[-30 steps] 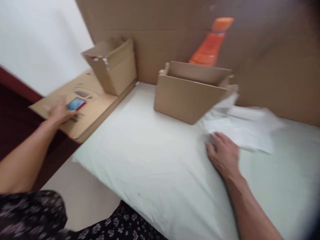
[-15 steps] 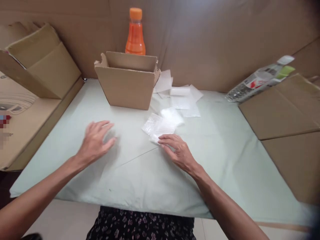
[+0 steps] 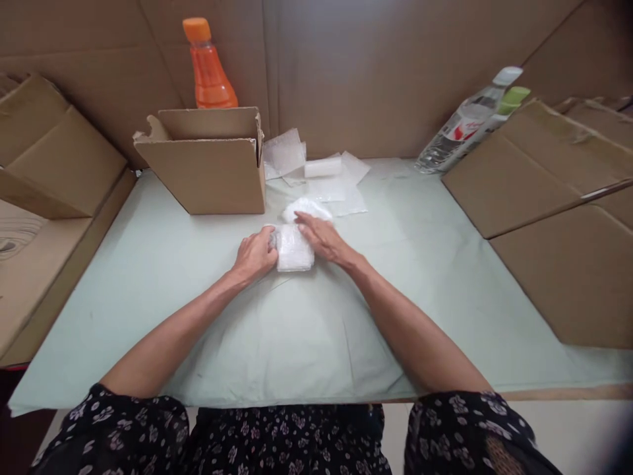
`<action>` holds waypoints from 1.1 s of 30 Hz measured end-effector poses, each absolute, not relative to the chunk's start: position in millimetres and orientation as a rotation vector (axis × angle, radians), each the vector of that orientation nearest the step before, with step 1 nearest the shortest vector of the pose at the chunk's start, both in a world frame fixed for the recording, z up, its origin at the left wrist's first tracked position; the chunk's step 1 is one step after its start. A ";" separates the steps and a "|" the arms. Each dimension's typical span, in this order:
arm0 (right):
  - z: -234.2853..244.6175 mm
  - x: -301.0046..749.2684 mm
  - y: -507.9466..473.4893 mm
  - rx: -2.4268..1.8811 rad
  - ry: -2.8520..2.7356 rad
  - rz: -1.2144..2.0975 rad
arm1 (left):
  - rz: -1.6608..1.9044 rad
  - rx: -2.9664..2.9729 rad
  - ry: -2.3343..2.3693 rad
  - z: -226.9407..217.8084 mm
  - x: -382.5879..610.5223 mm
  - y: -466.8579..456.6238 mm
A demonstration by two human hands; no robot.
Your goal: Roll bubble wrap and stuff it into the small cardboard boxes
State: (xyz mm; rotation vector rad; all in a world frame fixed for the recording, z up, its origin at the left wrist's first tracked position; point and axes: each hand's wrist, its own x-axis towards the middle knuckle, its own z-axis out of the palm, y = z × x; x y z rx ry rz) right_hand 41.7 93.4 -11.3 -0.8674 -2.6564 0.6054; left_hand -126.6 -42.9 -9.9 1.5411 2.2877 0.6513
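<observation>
A small white bubble-wrap packet (image 3: 293,251) lies on the pale green table cover (image 3: 306,330) in front of me. My left hand (image 3: 254,254) grips its left edge with curled fingers. My right hand (image 3: 321,236) rests on its right side, fingers stretched out flat. Another crumpled white piece (image 3: 306,209) lies just behind the packet. More bubble-wrap sheets and a small white roll (image 3: 322,167) sit further back.
An open cardboard box (image 3: 208,165) stands behind my hands, an orange bottle (image 3: 208,66) behind it. Flattened cardboard (image 3: 554,198) lies on the right, with two clear bottles (image 3: 465,125) leaning there. Another cardboard box (image 3: 54,152) sits on the left. A cardboard wall closes the back.
My left hand came from a phone on the far left over to the packet and closed on it. My right hand slid forward onto the packet. The view swung to the table's centre.
</observation>
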 end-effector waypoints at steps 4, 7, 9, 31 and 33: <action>-8.8 72.2 139.1 -1.189 -2.431 0.425 | 0.747 1.414 2.298 -5.0 -136.9 -80.4; 3.0 98.7 119.2 -1.074 -2.357 0.376 | 0.976 1.289 2.247 -5.0 -137.0 -112.9; 12.6 97.6 79.5 -0.758 -2.463 0.451 | 1.166 1.213 2.158 -5.9 -128.4 -125.9; 19.8 99.9 -41.1 -0.463 -2.529 0.301 | 0.973 0.994 2.157 7.4 -142.9 -197.6; 14.6 62.3 -51.3 -0.312 -2.744 0.359 | 0.878 1.108 2.242 6.7 -144.8 -192.8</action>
